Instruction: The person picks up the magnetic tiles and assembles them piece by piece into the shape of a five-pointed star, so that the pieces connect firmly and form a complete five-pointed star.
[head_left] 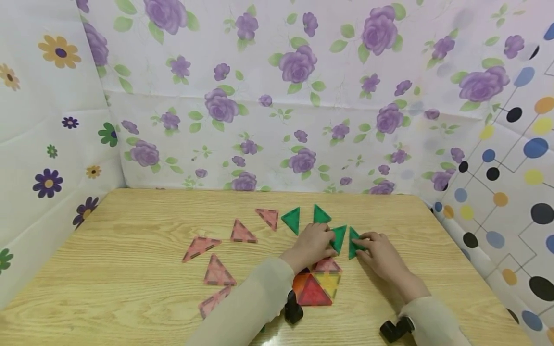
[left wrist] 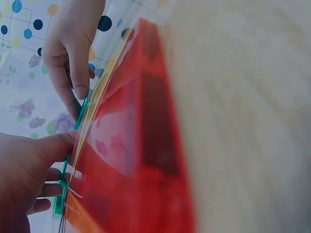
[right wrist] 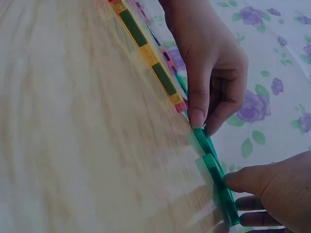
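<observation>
On the table, my left hand (head_left: 313, 245) pinches the edge of a green triangular magnetic tile (head_left: 339, 239) between thumb and fingers. Just right of it, the right hand (head_left: 383, 253) holds another green triangular magnetic tile (head_left: 353, 243) by its right side, with a narrow gap between the two tiles. Below the left hand lies a cluster of joined tiles: a red triangle (head_left: 315, 292), a yellow one (head_left: 330, 282), an orange one (head_left: 299, 284) and a pink one (head_left: 327, 265). My left hand and sleeve hide part of this cluster. In the right wrist view, both hands touch green tiles lying flat.
Two more green triangles, one at left (head_left: 292, 220) and one at right (head_left: 321, 214), lie beyond the hands. Several pink triangles, such as this pink tile (head_left: 218, 271), are spread to the left. Patterned cloth (head_left: 259, 120) closes off the table's back and sides.
</observation>
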`<state>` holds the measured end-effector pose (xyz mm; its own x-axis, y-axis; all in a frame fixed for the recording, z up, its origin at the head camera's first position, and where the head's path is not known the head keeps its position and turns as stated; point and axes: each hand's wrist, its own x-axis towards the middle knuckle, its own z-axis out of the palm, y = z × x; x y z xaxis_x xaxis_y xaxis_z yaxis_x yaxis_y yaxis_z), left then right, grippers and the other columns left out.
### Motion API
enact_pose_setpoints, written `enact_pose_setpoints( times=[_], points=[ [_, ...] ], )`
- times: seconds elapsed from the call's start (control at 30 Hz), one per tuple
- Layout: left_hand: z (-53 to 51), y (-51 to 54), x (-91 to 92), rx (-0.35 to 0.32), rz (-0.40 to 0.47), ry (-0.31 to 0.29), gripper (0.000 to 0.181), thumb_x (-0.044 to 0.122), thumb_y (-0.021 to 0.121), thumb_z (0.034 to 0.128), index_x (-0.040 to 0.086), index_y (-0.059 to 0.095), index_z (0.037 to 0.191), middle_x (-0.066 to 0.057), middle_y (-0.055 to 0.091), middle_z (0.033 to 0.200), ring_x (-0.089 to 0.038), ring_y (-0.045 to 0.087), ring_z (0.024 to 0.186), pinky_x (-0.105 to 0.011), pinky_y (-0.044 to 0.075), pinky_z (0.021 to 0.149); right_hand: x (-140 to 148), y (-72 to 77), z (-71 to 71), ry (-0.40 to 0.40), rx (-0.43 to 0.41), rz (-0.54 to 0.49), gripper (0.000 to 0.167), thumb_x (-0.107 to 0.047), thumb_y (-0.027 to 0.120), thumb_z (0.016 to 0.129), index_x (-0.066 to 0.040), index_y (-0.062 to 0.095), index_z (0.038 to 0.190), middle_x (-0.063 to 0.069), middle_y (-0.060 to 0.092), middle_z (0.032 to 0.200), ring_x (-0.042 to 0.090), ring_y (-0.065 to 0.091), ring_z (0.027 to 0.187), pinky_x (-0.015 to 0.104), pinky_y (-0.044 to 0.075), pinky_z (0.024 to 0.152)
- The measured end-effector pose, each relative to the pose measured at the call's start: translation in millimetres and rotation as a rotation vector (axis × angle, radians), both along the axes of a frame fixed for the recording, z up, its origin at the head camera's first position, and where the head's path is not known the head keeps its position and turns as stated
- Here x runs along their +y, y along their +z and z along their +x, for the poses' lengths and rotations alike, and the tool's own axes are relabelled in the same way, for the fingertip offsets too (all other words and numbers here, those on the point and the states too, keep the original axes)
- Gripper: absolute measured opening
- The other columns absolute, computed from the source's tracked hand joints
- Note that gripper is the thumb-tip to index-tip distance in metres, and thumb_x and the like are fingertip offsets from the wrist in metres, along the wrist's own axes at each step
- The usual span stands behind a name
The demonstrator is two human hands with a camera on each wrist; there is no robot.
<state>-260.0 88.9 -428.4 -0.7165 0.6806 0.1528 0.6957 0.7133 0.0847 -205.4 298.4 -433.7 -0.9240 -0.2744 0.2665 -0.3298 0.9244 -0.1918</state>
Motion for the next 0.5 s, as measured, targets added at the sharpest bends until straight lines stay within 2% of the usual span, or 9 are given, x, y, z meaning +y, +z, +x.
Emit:
enact_pose_setpoints(
  times=[0.17,0.3,0.5],
  points=[
    [2.3,-1.9,3.1,0.025,-0.022,-0.004,0.026,0.049,0.064,0.0880,0.026,0.067,0.100,0.005,0.062,0.110,-0.012,0.057,0.102,-0.028,0.046,0.094,-3.2,-4.7,-1.1,0.009,0.012,-0.002,0.032,-0.016,0.069,0.089,-0.008,0.068,0.120,0.020,0.060,0.121,0.032,0.054,0.099,0.044,0.049,0.079],
    [5.3,-1.9,4.2,0.056,-0.034,-0.014,0.028,0.050,0.063,0.0875,0.025,0.066,0.099,0.004,0.062,0.108,-0.012,0.056,0.099,-0.027,0.046,0.091,-5.9,-5.9,-1.4,0.017,0.016,-0.015,0.033,-0.016,0.069,0.089,-0.008,0.068,0.120,0.020,0.060,0.121,0.033,0.055,0.101,0.046,0.049,0.082],
    [7.6,-1.3,4.5,0.045,-0.027,-0.014,0.028,0.051,0.062,0.0878,0.025,0.063,0.096,0.004,0.060,0.107,-0.012,0.054,0.097,-0.027,0.045,0.088,-8.2,-5.7,-0.3,0.021,0.019,-0.029,0.033,-0.016,0.068,0.089,-0.007,0.067,0.121,0.020,0.060,0.121,0.034,0.054,0.104,0.048,0.049,0.084]
  ],
)
